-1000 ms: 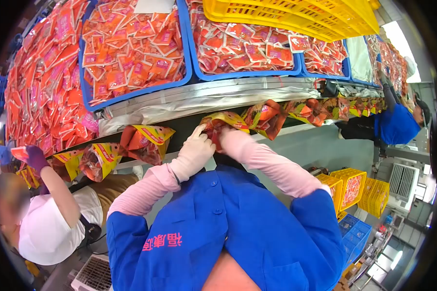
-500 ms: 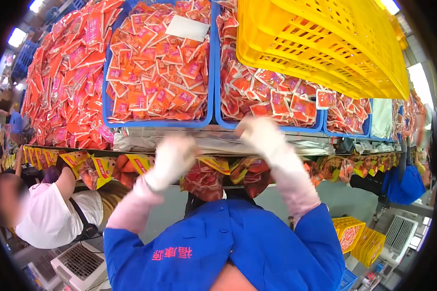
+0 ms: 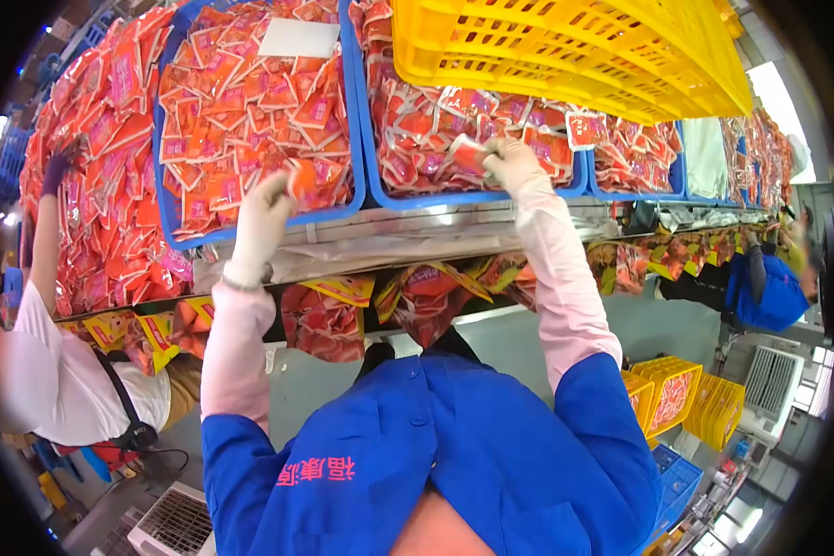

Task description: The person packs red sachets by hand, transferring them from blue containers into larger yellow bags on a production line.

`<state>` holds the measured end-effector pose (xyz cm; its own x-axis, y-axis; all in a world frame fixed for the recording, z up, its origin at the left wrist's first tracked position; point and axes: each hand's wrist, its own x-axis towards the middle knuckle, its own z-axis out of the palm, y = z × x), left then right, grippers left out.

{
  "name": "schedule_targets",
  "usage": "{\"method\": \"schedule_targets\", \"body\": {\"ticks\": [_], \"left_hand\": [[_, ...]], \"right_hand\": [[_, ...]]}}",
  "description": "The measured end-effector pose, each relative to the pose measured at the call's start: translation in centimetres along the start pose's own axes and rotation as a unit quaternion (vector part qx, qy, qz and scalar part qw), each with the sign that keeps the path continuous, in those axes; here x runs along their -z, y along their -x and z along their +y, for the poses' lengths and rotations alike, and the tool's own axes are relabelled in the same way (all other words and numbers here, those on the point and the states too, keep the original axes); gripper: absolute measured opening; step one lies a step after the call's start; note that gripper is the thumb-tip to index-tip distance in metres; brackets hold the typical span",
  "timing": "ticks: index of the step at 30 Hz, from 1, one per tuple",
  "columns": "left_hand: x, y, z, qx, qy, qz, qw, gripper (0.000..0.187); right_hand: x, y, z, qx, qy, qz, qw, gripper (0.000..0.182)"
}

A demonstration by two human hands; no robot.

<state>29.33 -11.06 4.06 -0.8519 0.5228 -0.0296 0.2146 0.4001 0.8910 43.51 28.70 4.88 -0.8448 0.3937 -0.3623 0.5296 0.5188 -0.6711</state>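
My left hand [image 3: 264, 221], in a white glove, is over the front of a blue bin [image 3: 350, 102] filled with small red sachets. Its fingers are closed on a red sachet [image 3: 301, 179]. Over the neighbouring blue bin [image 3: 454, 202], my gloved right hand [image 3: 517, 167] pinches a red-and-white sachet [image 3: 470, 152], holding it by one end. Below my forearms, open plastic bags with yellow tops, such as this middle bag [image 3: 424, 301], hang along the front edge with red contents inside.
A yellow slotted crate [image 3: 574, 56] overhangs the bins at the upper right. Loose red sachets [image 3: 102, 185] are heaped at the left, where a co-worker's dark-gloved hand [image 3: 62, 167] reaches in. A white card [image 3: 298, 38] lies on the left bin's sachets. Yellow crates [image 3: 672, 394] stand on the floor, lower right.
Both my hands have moved up from the bags' edge to the bins, and a sachet now shows in each. The co-worker's arm now reaches into the left heap. The view has shifted.
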Motion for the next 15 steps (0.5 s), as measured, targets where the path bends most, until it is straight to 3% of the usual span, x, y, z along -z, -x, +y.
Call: {"method": "schedule_targets", "body": {"ticks": [1,2,3,5,7,9,11,13,15], "left_hand": [[-0.1,3.2,3.7,0.051,0.147,-0.062,0.986,0.022],[-0.7,6.5,5.7,-0.003,0.15,-0.118,0.982,0.023],[-1.6,9.4,7.2,-0.061,0.154,-0.169,0.972,0.023],[-4.4,13.9,8.5,-0.171,0.097,-0.209,0.958,0.02],[-8.7,16.4,5.6,-0.292,-0.134,-0.16,0.933,0.021],[-9.7,16.9,3.6,-0.271,-0.302,-0.156,0.9,0.035],[-8.4,17.7,2.5,-0.28,-0.299,-0.144,0.901,0.027],[-6.3,18.0,2.1,-0.325,-0.406,-0.207,0.828,0.016],[-6.5,18.0,0.5,-0.337,-0.4,-0.178,0.834,0.009]], "right_hand": [[0.1,2.0,-1.0,-0.039,-0.101,0.001,0.994,0.026],[-0.3,3.8,-0.5,0.069,-0.152,0.012,0.986,0.031],[-0.3,6.7,-2.2,0.074,-0.217,-0.009,0.973,0.024],[-2.6,11.3,-4.0,0.101,-0.266,-0.004,0.959,0.019],[-4.7,15.6,-6.4,0.074,-0.242,-0.057,0.966,0.015],[-7.8,18.1,-6.8,0.12,-0.092,-0.097,0.984,0.017],[-12.3,18.4,-5.7,0.29,0.076,-0.104,0.948,0.017],[-15.9,18.6,-7.0,0.272,0.203,-0.227,0.913,0.019],[-20.6,17.0,-7.7,0.197,0.356,-0.355,0.842,0.022]]}}
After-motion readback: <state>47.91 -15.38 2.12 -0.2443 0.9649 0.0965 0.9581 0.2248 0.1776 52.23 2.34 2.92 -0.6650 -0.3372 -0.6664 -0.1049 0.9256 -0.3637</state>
